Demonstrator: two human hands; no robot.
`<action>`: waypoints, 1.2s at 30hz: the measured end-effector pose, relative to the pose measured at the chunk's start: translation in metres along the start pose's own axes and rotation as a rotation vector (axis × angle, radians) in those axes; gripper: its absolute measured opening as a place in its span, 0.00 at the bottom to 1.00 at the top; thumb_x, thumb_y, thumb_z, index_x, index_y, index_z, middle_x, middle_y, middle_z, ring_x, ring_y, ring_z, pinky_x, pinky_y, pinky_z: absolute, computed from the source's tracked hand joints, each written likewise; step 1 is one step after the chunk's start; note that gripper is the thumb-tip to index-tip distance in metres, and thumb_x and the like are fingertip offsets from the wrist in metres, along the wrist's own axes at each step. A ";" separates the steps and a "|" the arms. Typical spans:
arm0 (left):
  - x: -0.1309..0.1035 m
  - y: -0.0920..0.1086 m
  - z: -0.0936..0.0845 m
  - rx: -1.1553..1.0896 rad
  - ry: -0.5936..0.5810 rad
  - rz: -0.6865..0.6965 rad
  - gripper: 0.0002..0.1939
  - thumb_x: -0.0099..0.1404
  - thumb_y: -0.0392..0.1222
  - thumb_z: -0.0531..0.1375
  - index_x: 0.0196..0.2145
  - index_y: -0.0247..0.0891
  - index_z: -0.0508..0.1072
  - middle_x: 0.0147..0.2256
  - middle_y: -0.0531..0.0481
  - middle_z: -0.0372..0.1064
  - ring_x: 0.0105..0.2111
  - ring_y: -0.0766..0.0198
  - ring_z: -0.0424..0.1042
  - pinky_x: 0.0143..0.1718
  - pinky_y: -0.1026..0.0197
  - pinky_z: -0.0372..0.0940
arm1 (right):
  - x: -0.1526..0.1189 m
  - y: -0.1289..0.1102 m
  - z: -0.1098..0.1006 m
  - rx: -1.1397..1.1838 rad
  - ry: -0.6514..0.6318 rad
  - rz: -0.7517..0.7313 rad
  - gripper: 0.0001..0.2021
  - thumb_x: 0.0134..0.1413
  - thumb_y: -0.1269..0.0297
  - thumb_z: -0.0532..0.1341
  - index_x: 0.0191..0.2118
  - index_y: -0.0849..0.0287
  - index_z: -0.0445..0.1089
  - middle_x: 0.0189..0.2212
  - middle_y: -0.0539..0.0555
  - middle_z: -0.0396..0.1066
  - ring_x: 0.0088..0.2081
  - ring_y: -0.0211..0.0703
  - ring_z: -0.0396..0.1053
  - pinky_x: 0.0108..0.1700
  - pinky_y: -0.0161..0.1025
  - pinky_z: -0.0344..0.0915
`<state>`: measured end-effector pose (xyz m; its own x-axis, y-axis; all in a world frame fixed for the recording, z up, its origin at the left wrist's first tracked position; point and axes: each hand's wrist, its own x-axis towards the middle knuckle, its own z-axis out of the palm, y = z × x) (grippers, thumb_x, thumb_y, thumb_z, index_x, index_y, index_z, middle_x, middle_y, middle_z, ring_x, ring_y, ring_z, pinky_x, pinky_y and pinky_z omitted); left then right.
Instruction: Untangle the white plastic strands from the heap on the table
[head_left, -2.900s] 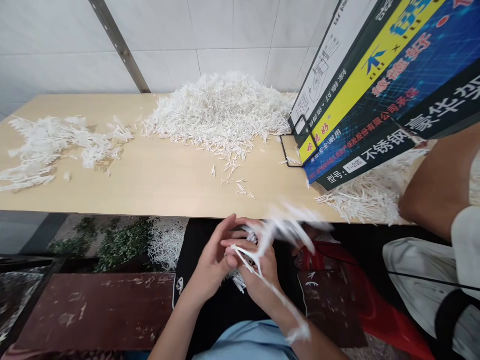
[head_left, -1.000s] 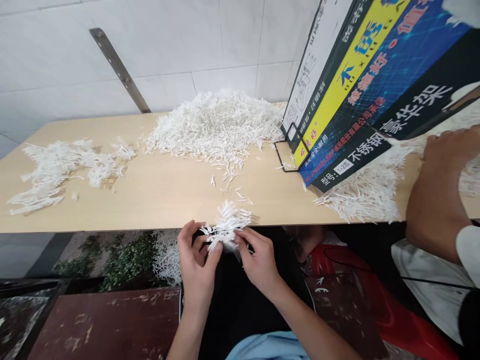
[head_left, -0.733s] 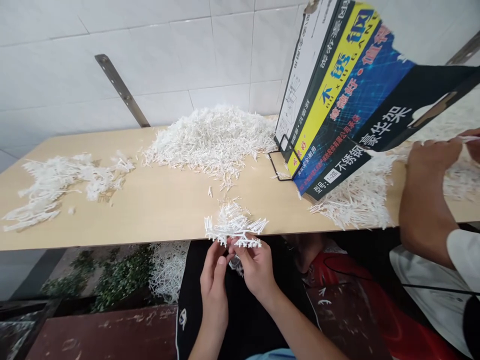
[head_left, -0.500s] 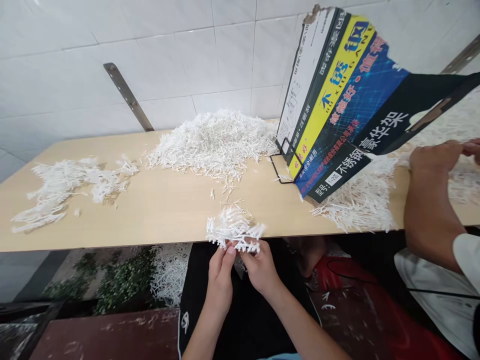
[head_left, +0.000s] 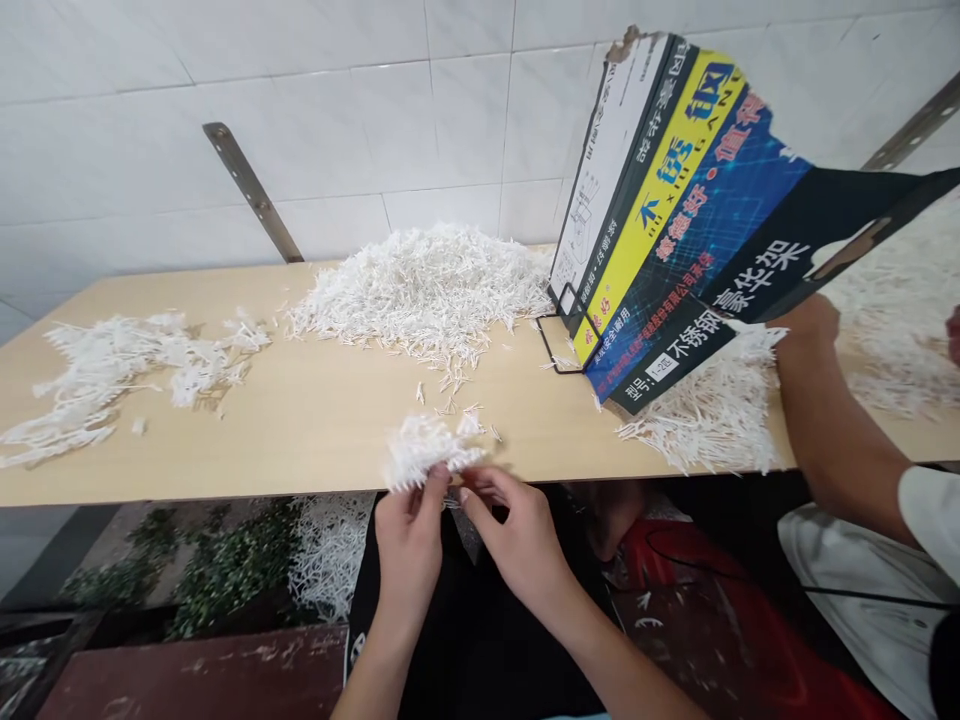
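Observation:
My left hand (head_left: 411, 525) pinches a blurred cluster of small white plastic pieces (head_left: 421, 450) at the table's front edge. Close beside it on the right, my right hand (head_left: 514, 515) has its thumb and fingers bent together near the cluster's lower right end; whatever lies between its fingertips is too small to make out. A few loose white pieces (head_left: 450, 407) lie on the table just behind the cluster. Farther back rises a large heap of white pieces (head_left: 427, 285).
Flat white clusters (head_left: 112, 375) lie on the table (head_left: 300, 430) at left. A printed cardboard panel (head_left: 675, 230) stands at right in a black wire holder (head_left: 559, 345). Beyond it are more white pieces (head_left: 712, 405) and another person's arm (head_left: 836, 420). Below the table are more white pieces (head_left: 326, 555).
My left hand has moved slightly left with the white cluster. My right hand has come off the cluster's middle, and its fingers are more bent. The other person's arm has shifted left.

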<state>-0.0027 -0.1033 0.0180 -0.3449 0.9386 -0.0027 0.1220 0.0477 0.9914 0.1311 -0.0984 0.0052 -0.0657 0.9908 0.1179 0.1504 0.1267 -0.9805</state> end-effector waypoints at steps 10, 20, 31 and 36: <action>0.090 -0.010 -0.001 0.255 -0.289 0.155 0.26 0.69 0.57 0.58 0.20 0.38 0.64 0.18 0.55 0.60 0.21 0.68 0.59 0.25 0.64 0.52 | 0.041 -0.003 -0.034 -0.520 0.122 -0.519 0.11 0.66 0.69 0.57 0.51 0.56 0.72 0.41 0.58 0.77 0.44 0.49 0.76 0.47 0.45 0.73; 0.096 -0.012 -0.009 -0.120 -0.260 0.016 0.26 0.65 0.57 0.63 0.20 0.38 0.61 0.16 0.58 0.52 0.19 0.71 0.50 0.23 0.64 0.46 | 0.135 -0.004 -0.018 -0.741 -0.396 -0.980 0.14 0.69 0.61 0.59 0.55 0.56 0.73 0.48 0.61 0.77 0.49 0.51 0.73 0.49 0.46 0.72; 0.092 -0.021 -0.001 0.195 -0.229 0.078 0.23 0.66 0.59 0.61 0.28 0.34 0.77 0.19 0.57 0.53 0.22 0.68 0.53 0.24 0.64 0.47 | 0.149 0.021 -0.015 -0.285 -0.065 -0.556 0.13 0.68 0.61 0.59 0.35 0.56 0.79 0.31 0.53 0.79 0.34 0.43 0.75 0.39 0.39 0.69; 0.091 -0.022 -0.001 0.254 -0.202 0.098 0.22 0.66 0.57 0.61 0.28 0.34 0.79 0.18 0.56 0.53 0.21 0.68 0.53 0.24 0.63 0.46 | 0.166 0.026 -0.025 -0.155 0.162 -0.288 0.18 0.67 0.53 0.58 0.30 0.58 0.75 0.23 0.51 0.72 0.25 0.39 0.66 0.31 0.36 0.63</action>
<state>-0.0373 -0.0195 -0.0039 -0.1323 0.9904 0.0397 0.3822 0.0140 0.9240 0.1485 0.0707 0.0029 0.0286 0.9065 0.4213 0.2968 0.3948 -0.8695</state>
